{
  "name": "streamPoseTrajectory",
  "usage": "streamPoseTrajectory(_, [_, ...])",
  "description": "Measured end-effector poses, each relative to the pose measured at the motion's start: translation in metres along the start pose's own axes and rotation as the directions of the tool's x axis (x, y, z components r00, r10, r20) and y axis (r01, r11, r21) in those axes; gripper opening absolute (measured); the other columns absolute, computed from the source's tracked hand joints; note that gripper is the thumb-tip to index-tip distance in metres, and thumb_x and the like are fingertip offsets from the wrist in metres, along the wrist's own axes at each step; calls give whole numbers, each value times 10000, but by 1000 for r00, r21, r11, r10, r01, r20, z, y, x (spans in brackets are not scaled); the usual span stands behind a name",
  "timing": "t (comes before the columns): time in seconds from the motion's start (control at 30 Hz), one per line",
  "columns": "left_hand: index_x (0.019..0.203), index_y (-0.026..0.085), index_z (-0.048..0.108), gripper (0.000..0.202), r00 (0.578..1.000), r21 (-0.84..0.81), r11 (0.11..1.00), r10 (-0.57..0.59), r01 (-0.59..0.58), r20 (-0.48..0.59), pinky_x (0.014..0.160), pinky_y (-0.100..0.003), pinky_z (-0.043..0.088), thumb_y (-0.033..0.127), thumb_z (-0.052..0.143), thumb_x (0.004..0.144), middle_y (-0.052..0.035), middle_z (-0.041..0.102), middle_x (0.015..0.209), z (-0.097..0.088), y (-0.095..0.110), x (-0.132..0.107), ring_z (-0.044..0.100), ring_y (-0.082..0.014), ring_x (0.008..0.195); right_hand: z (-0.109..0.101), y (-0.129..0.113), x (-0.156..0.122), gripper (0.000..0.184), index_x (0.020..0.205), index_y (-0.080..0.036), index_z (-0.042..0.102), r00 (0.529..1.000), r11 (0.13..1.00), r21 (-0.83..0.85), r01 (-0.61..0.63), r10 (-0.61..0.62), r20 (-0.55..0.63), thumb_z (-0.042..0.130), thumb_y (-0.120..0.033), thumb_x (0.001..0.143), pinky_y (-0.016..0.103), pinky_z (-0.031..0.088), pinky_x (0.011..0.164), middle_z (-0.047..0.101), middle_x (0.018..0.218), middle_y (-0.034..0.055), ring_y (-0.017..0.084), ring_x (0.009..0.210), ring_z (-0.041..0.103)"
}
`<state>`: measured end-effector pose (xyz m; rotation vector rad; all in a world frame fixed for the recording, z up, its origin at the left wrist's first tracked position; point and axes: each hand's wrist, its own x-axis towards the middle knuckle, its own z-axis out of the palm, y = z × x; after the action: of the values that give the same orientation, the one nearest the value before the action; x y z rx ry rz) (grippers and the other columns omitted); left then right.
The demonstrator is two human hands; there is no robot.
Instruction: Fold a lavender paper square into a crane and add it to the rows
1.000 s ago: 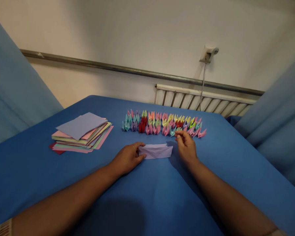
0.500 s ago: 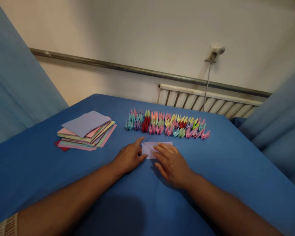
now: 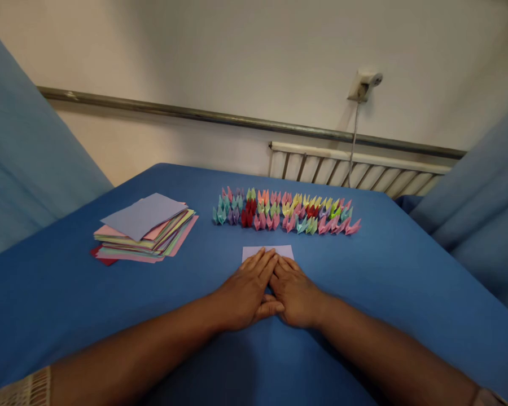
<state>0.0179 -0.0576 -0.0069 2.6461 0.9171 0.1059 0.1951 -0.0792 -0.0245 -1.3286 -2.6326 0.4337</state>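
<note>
A folded lilac sheet of paper (image 3: 254, 250) lies flat on the blue-covered table, its far edge showing beyond my fingertips. My left hand (image 3: 250, 290) rests on it with fingers stretched out flat. Beside it, my right hand (image 3: 295, 290) also lies flat on the paper, and the fingertips of both hands meet near its middle. The left thumb reaches across to the right hand. Most of the paper's near part is hidden under the hands.
Several rows of small folded paper cranes (image 3: 279, 211) in many colours stand beyond the paper. To the left lies a stack of coloured paper (image 3: 146, 225). A metal rail (image 3: 195, 117), a radiator (image 3: 322, 165) and a socket with a plug (image 3: 363, 87) are at the wall. Blue curtains (image 3: 21, 129) hang at both sides.
My left hand has moved from the paper's left edge onto its middle, and its fingers have flattened. The right hand has shifted slightly, so the hands now meet.
</note>
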Motion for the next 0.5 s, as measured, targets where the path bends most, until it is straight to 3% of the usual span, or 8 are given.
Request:
streamPoseTrajectory(0.23, [1487,26,239,1033,988,152,977,-156,152,19,1141,-583,97,793,331,801,-268,176,1551,0,-12,-8,83,-416,1446,-2,-3,0,814,1513,-77,200,990,990,-14,-140,140,-4,344,-620,923,504,145,1153,166,1577,205,335,1461,122])
streamPoseTrajectory(0.5, [1473,19,288,1073,966,240,939,-258,246,19,1126,-595,110,829,305,769,-285,195,1538,-7,-17,-15,136,-443,1430,-1,9,-3,937,1487,3,241,925,925,-43,-377,374,-71,359,-698,876,518,175,1144,180,1559,244,368,1451,149])
